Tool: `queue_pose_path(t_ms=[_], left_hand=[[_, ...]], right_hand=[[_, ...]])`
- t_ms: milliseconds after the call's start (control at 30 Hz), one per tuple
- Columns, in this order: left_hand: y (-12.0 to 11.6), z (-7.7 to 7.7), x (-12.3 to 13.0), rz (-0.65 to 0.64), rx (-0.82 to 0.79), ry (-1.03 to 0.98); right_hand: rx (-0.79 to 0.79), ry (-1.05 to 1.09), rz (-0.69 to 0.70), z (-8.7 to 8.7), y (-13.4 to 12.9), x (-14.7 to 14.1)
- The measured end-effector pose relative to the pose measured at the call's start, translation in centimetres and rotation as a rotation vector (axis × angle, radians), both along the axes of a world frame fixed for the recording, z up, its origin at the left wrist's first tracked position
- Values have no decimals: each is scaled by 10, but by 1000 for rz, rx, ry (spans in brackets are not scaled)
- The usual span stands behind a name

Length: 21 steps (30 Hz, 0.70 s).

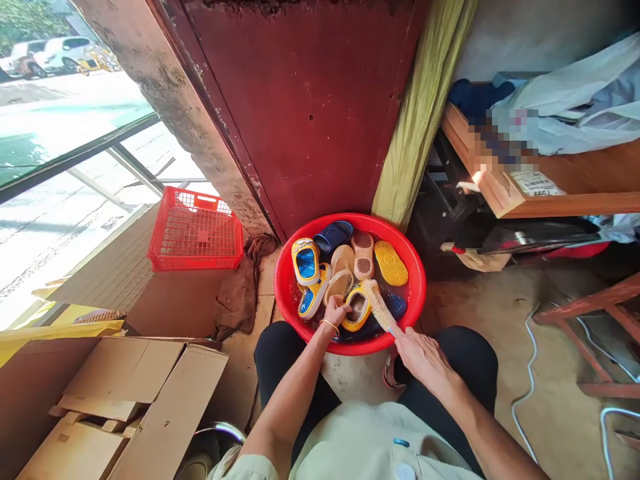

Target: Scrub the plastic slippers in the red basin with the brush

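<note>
A red basin (419,287) with water and several shoes stands in front of my knees. My left hand (336,313) grips the edge of a yellow clog (364,308) near the basin's front. With my right hand (419,352) I hold a scrubbing brush (381,307) by its handle, its pale bristled head against the clog. Around them lie a tan sandal (342,263), a blue slipper (333,235), a yellow-and-blue clog (305,261), a pale shoe sole up (363,256) and a yellow one sole up (391,263). A dark blue shoe (397,305) is partly under the water.
A red plastic crate (197,230) and a brown cloth (239,293) are left of the basin. Cardboard boxes (125,373) fill the lower left. A red door (305,113) rises behind. To the right are a wooden table (580,177), a wooden stool (595,333) and a cable (531,373).
</note>
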<state>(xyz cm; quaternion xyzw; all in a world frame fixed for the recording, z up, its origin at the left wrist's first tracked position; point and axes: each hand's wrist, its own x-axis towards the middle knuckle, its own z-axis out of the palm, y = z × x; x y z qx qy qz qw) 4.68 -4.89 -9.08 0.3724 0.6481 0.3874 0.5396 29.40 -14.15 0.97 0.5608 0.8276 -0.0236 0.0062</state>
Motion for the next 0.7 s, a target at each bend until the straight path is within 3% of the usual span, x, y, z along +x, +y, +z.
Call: queue_pose_path(t_ms=[100, 233, 333, 567, 633, 700], left_hand=[[-2, 5, 2, -83, 117, 106], [-15, 14, 6, -263, 485, 369], [-23, 19, 7, -267, 607, 433], [-22, 24, 5, -111, 671, 536], [-20, 23, 7, -131, 689, 549], [-19, 22, 8, -158, 684, 533]], right_hand=[[-22, -21, 22, 7, 5, 4], [-79, -73, -93, 21, 55, -12], [-132, -79, -146, 27, 73, -26], [-193, -65, -28, 10, 11, -38], [-217, -66, -52, 6, 11, -37], [-237, -68, -124, 5, 27, -37]])
